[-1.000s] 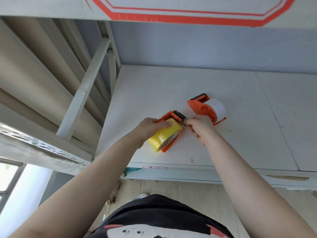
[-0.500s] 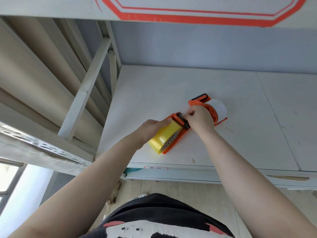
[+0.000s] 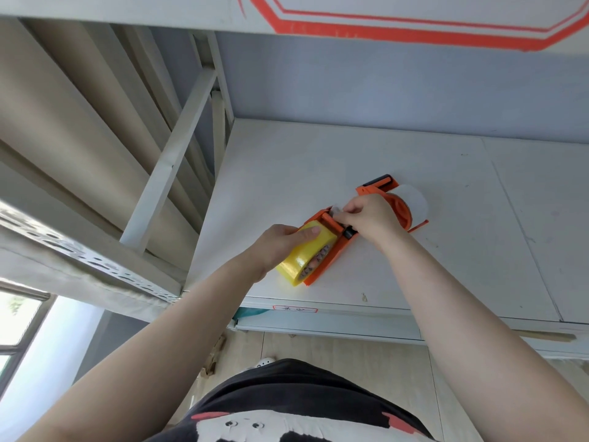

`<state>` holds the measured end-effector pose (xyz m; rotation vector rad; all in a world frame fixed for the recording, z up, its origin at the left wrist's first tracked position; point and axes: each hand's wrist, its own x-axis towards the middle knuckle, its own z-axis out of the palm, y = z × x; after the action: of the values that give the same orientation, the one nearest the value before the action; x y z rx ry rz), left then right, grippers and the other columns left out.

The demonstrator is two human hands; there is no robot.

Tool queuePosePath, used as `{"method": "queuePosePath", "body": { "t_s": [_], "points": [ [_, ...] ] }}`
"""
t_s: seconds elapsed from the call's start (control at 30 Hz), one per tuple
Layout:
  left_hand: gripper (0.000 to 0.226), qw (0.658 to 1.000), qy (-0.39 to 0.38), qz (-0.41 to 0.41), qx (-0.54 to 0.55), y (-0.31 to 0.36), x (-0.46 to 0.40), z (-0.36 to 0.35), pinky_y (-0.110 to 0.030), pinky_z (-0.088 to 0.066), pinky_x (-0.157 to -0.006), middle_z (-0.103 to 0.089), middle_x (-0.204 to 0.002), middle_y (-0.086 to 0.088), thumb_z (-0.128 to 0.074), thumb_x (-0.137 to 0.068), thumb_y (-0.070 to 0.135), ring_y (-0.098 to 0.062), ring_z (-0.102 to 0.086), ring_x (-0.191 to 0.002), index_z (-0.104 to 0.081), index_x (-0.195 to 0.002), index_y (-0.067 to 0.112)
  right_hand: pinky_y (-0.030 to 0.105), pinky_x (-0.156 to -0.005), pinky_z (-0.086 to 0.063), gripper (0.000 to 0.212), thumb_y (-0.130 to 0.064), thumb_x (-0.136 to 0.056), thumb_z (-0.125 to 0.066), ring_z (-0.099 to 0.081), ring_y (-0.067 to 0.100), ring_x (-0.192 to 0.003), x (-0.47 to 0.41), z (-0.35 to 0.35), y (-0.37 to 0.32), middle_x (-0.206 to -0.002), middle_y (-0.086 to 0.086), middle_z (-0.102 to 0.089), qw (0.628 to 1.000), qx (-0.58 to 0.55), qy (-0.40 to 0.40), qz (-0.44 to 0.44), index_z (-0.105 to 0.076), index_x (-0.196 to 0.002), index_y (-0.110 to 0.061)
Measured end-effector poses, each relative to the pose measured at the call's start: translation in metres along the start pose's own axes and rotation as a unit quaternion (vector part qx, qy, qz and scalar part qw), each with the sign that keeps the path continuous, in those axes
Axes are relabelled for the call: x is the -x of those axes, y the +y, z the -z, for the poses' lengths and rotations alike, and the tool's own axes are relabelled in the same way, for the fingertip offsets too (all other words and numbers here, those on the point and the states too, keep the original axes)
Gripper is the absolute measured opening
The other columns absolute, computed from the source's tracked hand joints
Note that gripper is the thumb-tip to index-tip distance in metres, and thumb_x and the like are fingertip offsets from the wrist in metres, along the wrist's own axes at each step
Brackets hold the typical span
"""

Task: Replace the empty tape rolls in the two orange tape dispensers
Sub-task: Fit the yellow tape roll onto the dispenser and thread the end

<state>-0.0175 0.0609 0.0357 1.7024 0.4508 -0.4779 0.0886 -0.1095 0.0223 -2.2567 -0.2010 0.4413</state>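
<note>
Two orange tape dispensers lie on a white desk. The near dispenser carries a yellow tape roll. My left hand grips that roll from the left, thumb on top. My right hand pinches the loose end of the tape at the dispenser's roller end. The far dispenser holds a white tape roll and is partly hidden behind my right hand.
A white metal bed frame with a ladder rail stands left of the desk. A blue-grey wall backs the desk. The desk's front edge runs below my hands, with a wooden floor beneath.
My right hand has moved up and away from me along the near dispenser, drawing the tape end toward the roller. My left hand has stayed on the yellow roll.
</note>
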Motion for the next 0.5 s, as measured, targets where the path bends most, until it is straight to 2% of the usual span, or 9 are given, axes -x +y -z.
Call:
{"method": "queuePosePath", "body": {
  "t_s": [0.1,0.23,0.37,0.43,0.5],
  "points": [
    [0.029,1.000,0.011,-0.003,0.001,-0.003,0.005,0.002,-0.022,-0.049,-0.071,-0.070,-0.090,0.003,-0.060,-0.086,0.049,-0.014,-0.065,-0.082,-0.066,-0.092,0.022,0.032,-0.071,-0.050,0.017,-0.028,-0.082,-0.073,-0.060,0.013,-0.068,0.001,-0.002,-0.003,-0.067,-0.007,-0.062,1.000,0.015,0.011,0.018,-0.069,-0.080,-0.012],
    [0.026,1.000,0.009,-0.014,-0.004,-0.007,0.013,0.009,-0.019,-0.047,-0.064,-0.070,-0.089,0.004,-0.060,-0.085,0.049,-0.010,-0.065,-0.079,-0.064,-0.089,0.024,0.027,-0.065,-0.050,0.016,-0.027,-0.082,-0.073,-0.064,0.013,-0.061,0.004,0.000,-0.013,-0.067,-0.003,-0.068,0.999,0.016,-0.025,0.026,-0.066,-0.073,-0.016],
    [0.044,1.000,0.007,-0.025,-0.003,-0.012,0.020,0.018,-0.025,-0.052,-0.076,-0.073,-0.096,-0.001,-0.066,-0.073,0.058,-0.015,-0.067,-0.086,-0.067,-0.096,0.020,0.024,-0.059,-0.046,0.013,-0.020,-0.082,-0.073,-0.056,0.011,-0.055,0.003,0.006,-0.026,-0.064,-0.001,-0.066,0.998,-0.031,-0.043,0.016,-0.069,-0.076,-0.010],
    [0.049,0.999,0.015,-0.035,0.014,-0.011,0.024,0.021,-0.025,-0.052,-0.076,-0.073,-0.096,-0.001,-0.061,-0.068,0.059,-0.014,-0.067,-0.085,-0.068,-0.097,0.020,0.025,-0.062,-0.046,0.013,-0.018,-0.081,-0.075,-0.053,0.011,-0.055,0.001,0.009,-0.031,-0.063,0.001,-0.064,0.997,-0.060,-0.045,0.011,-0.068,-0.075,-0.009],
    [0.047,0.998,0.020,-0.046,0.027,-0.009,0.026,0.020,-0.024,-0.052,-0.075,-0.073,-0.094,-0.002,-0.062,-0.072,0.058,-0.013,-0.068,-0.081,-0.069,-0.096,0.018,0.027,-0.063,-0.045,0.014,-0.016,-0.080,-0.075,-0.052,0.012,-0.054,-0.001,0.012,-0.036,-0.062,0.002,-0.064,0.996,-0.072,-0.048,0.010,-0.067,-0.071,-0.011]
  ]
}}
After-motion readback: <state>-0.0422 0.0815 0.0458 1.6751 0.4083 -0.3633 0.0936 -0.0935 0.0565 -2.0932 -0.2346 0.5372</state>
